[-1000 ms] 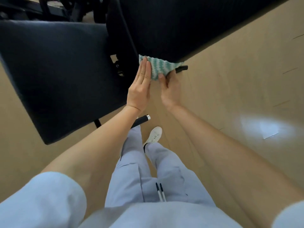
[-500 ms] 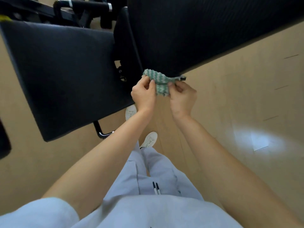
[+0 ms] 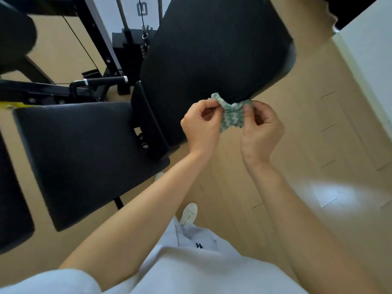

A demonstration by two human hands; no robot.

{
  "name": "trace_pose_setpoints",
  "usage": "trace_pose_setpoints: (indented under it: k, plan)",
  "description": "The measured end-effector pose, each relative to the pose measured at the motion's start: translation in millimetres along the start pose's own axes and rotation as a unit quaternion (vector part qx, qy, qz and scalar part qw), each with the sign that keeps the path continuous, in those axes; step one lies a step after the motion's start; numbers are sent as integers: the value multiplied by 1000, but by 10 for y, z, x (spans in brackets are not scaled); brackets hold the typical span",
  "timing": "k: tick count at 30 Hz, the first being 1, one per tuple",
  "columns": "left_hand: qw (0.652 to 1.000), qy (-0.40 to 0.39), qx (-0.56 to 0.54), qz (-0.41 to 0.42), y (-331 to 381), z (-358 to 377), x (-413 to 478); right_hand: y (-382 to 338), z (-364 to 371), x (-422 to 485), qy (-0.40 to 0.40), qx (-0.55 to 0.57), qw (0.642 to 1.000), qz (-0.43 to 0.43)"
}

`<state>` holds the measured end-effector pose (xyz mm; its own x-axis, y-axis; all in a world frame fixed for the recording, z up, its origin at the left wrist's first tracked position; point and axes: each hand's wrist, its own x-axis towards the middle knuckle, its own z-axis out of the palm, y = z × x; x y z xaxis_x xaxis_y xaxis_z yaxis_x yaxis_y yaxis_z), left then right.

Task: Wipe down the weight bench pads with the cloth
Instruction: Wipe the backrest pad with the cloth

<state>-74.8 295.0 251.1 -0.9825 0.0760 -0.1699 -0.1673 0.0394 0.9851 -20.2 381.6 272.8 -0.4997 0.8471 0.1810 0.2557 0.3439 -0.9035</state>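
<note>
Small green-and-white zigzag cloth (image 3: pixel 231 115): pinched by closed left hand (image 3: pixel 201 126) and right hand (image 3: pixel 262 129), at ribbed black back pad (image 3: pixel 212 56) edge. Flat black seat pad (image 3: pixel 84 149) apparently unwiped; no wiping progress is discernible.

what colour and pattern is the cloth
The cloth is green and white in a wavy zigzag pattern, seen in the head view, pinched between the left hand and right hand.

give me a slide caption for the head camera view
Both hands, left and right, pinch a green-and-white cloth at the lower edge of the back pad.
</note>
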Motion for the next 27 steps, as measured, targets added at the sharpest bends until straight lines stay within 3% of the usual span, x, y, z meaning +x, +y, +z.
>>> trace_pose_setpoints:
  k: [7,9,12,14,17,20,27]
  plan:
    - [988,-48,-3,148,558,339,139,-349,-297,375,69,-14,996,-63]
    - [974,-70,-3,218,738,447,178,-478,-390,511,121,-8,988,-99]
    - [941,-36,71,329,899,577,319,-592,-433,700,151,-15,979,-137]
    - [917,-26,131,377,908,616,403,-608,-394,776,75,-55,987,-135]
    - [869,-53,189,455,771,560,465,-615,-304,713,-117,-108,981,-108]
    - [846,-50,208,489,708,500,604,-737,-257,829,-202,-195,953,-110]
    - [926,16,118,358,1017,570,1334,-1107,336,1866,-354,-312,868,-154]
